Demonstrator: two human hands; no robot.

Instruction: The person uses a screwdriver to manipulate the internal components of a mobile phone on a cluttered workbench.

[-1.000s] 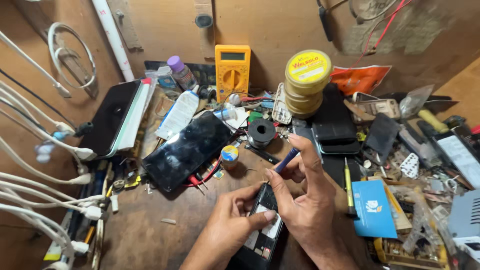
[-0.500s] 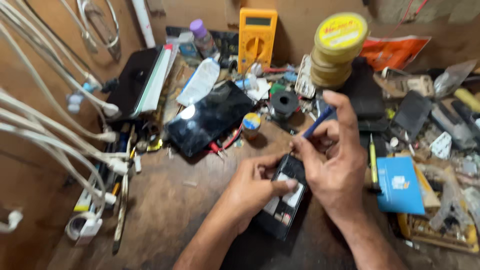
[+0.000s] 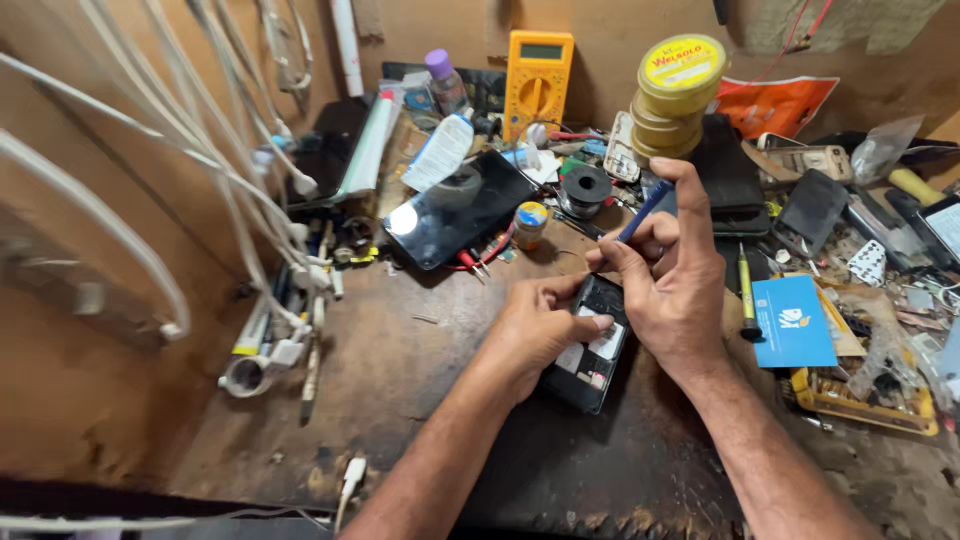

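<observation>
An opened black phone (image 3: 590, 362) lies on the dark wooden bench, its inner parts facing up. My left hand (image 3: 540, 328) presses on it, with thumb and fingers curled over its upper part. My right hand (image 3: 668, 280) hovers just above the phone's top end and grips a thin blue-handled tool (image 3: 642, 212) like a pen, tip pointing down toward the phone. The tool's tip is hidden behind my fingers.
A black tablet (image 3: 458, 208), a small round tin (image 3: 529, 224), a solder spool (image 3: 585, 187), a yellow multimeter (image 3: 538, 68) and stacked yellow tins (image 3: 677, 92) stand behind. White cables (image 3: 230, 180) hang at left. A blue card (image 3: 792, 322) and small parts lie at right.
The view has shifted left and closer. My hands stay on the phone; the right hand with the blue tool has risen slightly over its top end.
</observation>
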